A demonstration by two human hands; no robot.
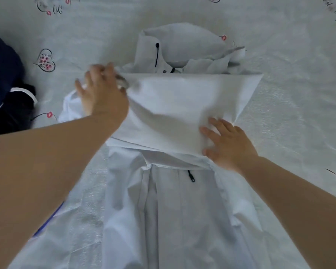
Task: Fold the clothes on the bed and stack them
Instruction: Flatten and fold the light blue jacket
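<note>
On the bed (279, 55), in the middle of the scene, a white hooded jacket (182, 210) is lying lengthwise, hood (182, 45) at the far end and hem running toward the near edge, while a person is working a fold across its chest. A sleeve panel (182, 101) is stretching from left to right over the body, apparently to narrow the garment into a tidy rectangle before it is folded shorter. The left hand (101, 92), fingers spread and largely straight, is reaching over the left shoulder of the jacket where loose cloth is bunching; motion blur is hiding whether its grip is clamped on fabric or merely pushing it, so that cannot be told. The right hand (227, 142) is lying flat, fingers apart, pressing the near right corner of the panel, seemingly to pin the crease so the layer does not slide. A black drawcord (157, 55) is hanging from the hood, and a zipper pull (191, 176) is showing just below the fold. At the far left, dark clothes (6, 90) are sitting in a heap, well apart from the jacket, probably awaiting their turn. No finished stack is visible.
</note>
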